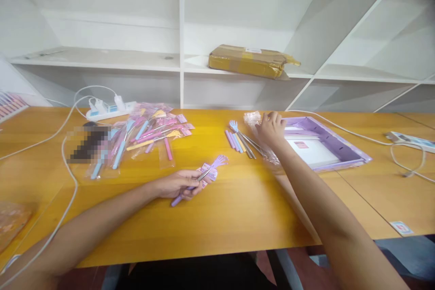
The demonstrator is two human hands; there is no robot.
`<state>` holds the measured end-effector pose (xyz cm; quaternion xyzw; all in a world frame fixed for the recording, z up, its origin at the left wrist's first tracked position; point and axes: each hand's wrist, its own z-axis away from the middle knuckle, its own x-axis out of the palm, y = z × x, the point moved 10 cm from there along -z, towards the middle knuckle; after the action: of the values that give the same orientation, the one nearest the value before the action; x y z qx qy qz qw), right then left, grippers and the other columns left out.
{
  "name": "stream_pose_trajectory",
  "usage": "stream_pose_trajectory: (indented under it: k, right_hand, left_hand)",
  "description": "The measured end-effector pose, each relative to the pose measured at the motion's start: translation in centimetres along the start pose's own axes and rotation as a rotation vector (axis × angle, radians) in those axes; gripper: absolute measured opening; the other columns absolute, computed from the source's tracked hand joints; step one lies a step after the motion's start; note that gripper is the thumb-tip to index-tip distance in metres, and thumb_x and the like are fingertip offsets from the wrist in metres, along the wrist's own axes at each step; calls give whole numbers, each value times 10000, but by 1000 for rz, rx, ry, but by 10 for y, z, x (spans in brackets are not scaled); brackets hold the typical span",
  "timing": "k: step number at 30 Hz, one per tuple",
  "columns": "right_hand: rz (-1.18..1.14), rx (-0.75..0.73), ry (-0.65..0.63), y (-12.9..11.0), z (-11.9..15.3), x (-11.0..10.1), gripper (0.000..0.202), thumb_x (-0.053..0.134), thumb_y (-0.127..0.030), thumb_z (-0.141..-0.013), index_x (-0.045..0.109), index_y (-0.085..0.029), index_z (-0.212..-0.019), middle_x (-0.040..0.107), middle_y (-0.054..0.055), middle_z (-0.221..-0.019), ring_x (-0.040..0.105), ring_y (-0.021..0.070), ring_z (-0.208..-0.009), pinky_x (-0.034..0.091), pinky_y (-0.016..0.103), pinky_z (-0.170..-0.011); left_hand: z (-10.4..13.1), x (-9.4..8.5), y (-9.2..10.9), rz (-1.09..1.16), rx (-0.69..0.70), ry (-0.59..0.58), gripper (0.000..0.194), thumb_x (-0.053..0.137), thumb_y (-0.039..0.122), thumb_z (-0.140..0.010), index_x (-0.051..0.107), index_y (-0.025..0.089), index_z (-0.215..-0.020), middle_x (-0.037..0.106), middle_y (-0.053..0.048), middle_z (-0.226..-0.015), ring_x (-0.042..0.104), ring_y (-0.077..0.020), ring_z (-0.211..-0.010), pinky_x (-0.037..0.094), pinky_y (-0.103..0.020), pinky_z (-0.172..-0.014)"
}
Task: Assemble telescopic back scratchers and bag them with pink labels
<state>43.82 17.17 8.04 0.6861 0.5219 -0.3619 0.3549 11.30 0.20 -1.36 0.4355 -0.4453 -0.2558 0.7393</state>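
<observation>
My left hand [183,184] is closed around a purple back scratcher [204,174] with a hand-shaped head and metal shaft, a small printed card beside it. Over a stack of clear plastic bags [253,120] my right hand [272,128] has its fingers bent down; the fingertips and whatever they grip are hard to make out. Left of those bags lie loose purple, blue and yellow handles [235,141] and metal rods, one with a blue hand-shaped head [234,125]. Several bagged scratchers [146,133] in pink, blue and yellow form a pile at the left.
A purple box [345,147] with cards inside stands right of my right hand. Power strips [113,110] with white cables lie at both sides. A taped cardboard parcel [248,60] rests on the white shelf behind. An orange plastic bag [13,222] is at the left edge.
</observation>
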Motion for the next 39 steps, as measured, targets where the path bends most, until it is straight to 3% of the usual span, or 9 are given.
stream_pose_trajectory:
  k: [2,4,8,9,12,18,27,32,39]
  right_hand:
    - [-105,-29,-32,-14,7,-20,353,498,-243,-1000,600,-33,-1265,573,278,-1282,548,366,-1142,401,446,-937]
    - [-338,-146,-171,-45,27,-39,260,514,-233,-987,654,-97,-1159,642,210,-1169,601,288,-981,437,380,-854]
    - [-982,-635,-740,-155,130,-84,275,712,-452,-933,680,-185,-992,658,34,-856,559,171,-740,444,280,-688]
    - [-1138,-689,-795,-174,152,-99,310,726,-490,-929,685,-187,-983,647,20,-854,548,160,-749,442,272,-690]
    - [-1470,-660,-731,-204,184,-121,382,569,-488,-1045,620,-176,-831,574,-9,-790,502,131,-747,434,273,-739]
    - [-1639,-638,-740,-219,204,-106,411,508,-468,-1078,563,-175,-796,485,-22,-758,449,120,-718,402,276,-704]
    - [-1688,-597,-665,-216,207,-114,494,538,-477,-1061,372,-211,-679,319,-53,-665,317,98,-616,298,280,-597]
    - [-1716,-574,-587,-214,201,-119,478,520,-447,-1075,360,-215,-689,321,-54,-656,311,98,-609,301,288,-605]
    - [-1678,-591,-484,-212,193,-123,474,473,-398,-1091,312,-226,-680,308,-52,-642,299,108,-596,293,311,-615]
  left_hand:
    - [1,0,7,-66,32,48,404,656,462,-979,582,181,-1261,504,33,-763,339,-53,-498,268,-184,-435]
    - [5,1,16,-210,70,124,447,582,529,-1011,549,214,-1326,497,42,-775,331,-57,-487,267,-186,-420]
    - [19,7,42,-752,210,345,325,496,474,-1054,582,221,-1240,593,-4,-861,515,-118,-664,452,-232,-599]
    - [23,11,46,-919,237,393,258,513,414,-1046,581,221,-1203,631,-25,-909,571,-147,-745,489,-262,-673]
    - [26,27,44,-1359,287,441,156,549,226,-971,571,202,-1123,693,-87,-1013,660,-229,-902,536,-359,-824]
    - [28,38,41,-1710,305,525,74,558,146,-925,588,183,-983,714,-105,-945,696,-268,-916,560,-385,-817]
    - [19,8,34,-1902,-29,478,228,523,254,-1022,672,188,-864,756,-77,-782,716,-263,-678,448,-321,-578]
    - [18,0,46,-2029,124,447,219,524,127,-976,650,181,-805,709,-56,-693,634,-207,-573,350,-290,-526]
    - [25,6,64,-2183,517,488,264,495,75,-970,549,180,-735,606,-22,-570,530,-165,-478,254,-291,-490]
